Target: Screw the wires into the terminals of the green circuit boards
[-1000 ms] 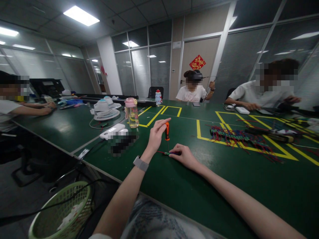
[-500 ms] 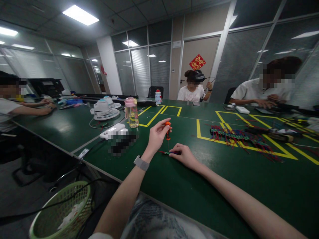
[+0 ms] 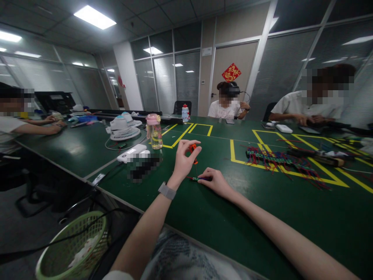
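Supporting surface: table (image 3: 204, 225), green and matte, marked with yellow tape boxes; its near edge is cut off by the frame.
Basket (image 3: 49, 256): round green plastic lattice, seen at lower left below the table edge; its contents are hard to make out.
Wires (image 3: 276, 159): a long red-and-dark bundle is laid inside a yellow box, well apart from the hands, to their right.
Left hand (image 3: 183, 161): raised above the table, wrist bent back, a grey watch (image 3: 167, 190) worn; thumb and fingers are closed round the screwdriver.
Right hand (image 3: 215, 182): laid palm-down on the table, forearm stretched in from lower right; fingertips are pressed on the part, but whether it is pinched cannot be told.
Screwdriver (image 3: 192, 149): orange handle, held upright, half hidden by the fingers; the thin shaft is barely seen, pointed down at the part.
Part (image 3: 198, 179): small, dark green with a red wire, flat on the table between the hands, mostly covered; its shape is too small to tell.
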### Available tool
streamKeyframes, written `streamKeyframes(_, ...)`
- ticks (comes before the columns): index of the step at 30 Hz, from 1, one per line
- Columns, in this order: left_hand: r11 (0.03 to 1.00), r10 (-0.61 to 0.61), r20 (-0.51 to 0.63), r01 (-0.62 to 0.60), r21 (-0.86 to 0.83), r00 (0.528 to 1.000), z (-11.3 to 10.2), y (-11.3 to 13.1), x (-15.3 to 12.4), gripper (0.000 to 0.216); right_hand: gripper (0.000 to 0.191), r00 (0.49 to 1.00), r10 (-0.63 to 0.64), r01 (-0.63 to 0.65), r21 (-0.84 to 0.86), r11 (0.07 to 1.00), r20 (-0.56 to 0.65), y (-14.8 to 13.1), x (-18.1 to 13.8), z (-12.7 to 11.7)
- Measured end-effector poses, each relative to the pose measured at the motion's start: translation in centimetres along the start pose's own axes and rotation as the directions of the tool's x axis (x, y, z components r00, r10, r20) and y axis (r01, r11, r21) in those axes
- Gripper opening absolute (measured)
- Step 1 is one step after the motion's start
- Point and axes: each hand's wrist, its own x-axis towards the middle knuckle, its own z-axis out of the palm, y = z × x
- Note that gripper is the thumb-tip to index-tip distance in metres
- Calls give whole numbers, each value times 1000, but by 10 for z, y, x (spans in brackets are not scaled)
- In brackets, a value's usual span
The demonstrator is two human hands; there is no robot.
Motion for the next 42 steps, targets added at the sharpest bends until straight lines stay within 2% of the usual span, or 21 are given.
streamKeyframes(5,974,-84,109,104,-202,991,3,1,-1,34,14,1000,-6,6,-4,1000,-1,1,0,0)
streamKeyframes(7,978,-100,41,106,-180,994,3,0,-1,33,14,1000,-9,9,-8,1000,1,3,1,1)
streamKeyframes(9,998,-49,-83,46,-46,995,2,-1,-1,26,14,1000,-16,16,-9,1000,1,4,1,2)
streamKeyframes(11,999,7,-127,-1,41,992,0,-2,-1,22,14,1000,-23,23,-9,1000,1,6,2,3)
streamKeyframes(13,999,-14,-60,12,-46,998,0,-3,0,27,14,1000,-25,25,-10,1000,-1,6,2,3)
streamKeyframes(15,975,-77,40,84,-204,996,1,-3,1,33,14,1000,-21,21,-7,1000,-3,5,1,3)
streamKeyframes(17,955,-118,74,134,-265,990,3,-3,1,35,14,1000,-18,18,-4,1000,-6,5,1,2)
streamKeyframes(20,991,-66,-6,65,-116,998,2,-1,-1,28,13,1000,-16,16,6,1000,-11,5,1,2)
streamKeyframes(22,999,-15,-14,15,-31,1000,2,0,-1,23,13,1000,-14,14,13,1000,-14,5,1,3)
streamKeyframes(24,995,-34,49,38,-95,998,2,1,-1,26,14,1000,-13,14,15,1000,-17,5,1,3)
streamKeyframes(27,961,-105,150,139,-239,983,1,0,1,33,14,1000,-12,12,9,1000,-21,4,1,3)
streamKeyframes(32,994,-50,42,54,-96,998,-5,-2,3,23,13,1000,-7,7,9,1000,-16,2,1,2)
streamKeyframes(34,989,-52,74,62,-133,996,-8,-5,5,24,13,1000,-5,5,2,1000,-14,2,1,1)
streamKeyframes(36,958,-99,161,138,-251,982,-11,-7,7,30,14,1000,-6,6,-3,1000,-13,2,1,1)
streamKeyframes(38,930,-149,201,206,-305,968,-13,-8,8,34,14,1000,-13,13,-3,1000,-11,3,1,1)
streamKeyframes(40,952,-158,142,189,-241,977,-14,-8,9,31,14,1000,-17,17,-4,1000,-8,3,1,2)
streamKeyframes(42,982,-117,73,126,-140,990,-14,-6,8,25,14,1000,-14,14,-5,1000,-6,4,1,2)
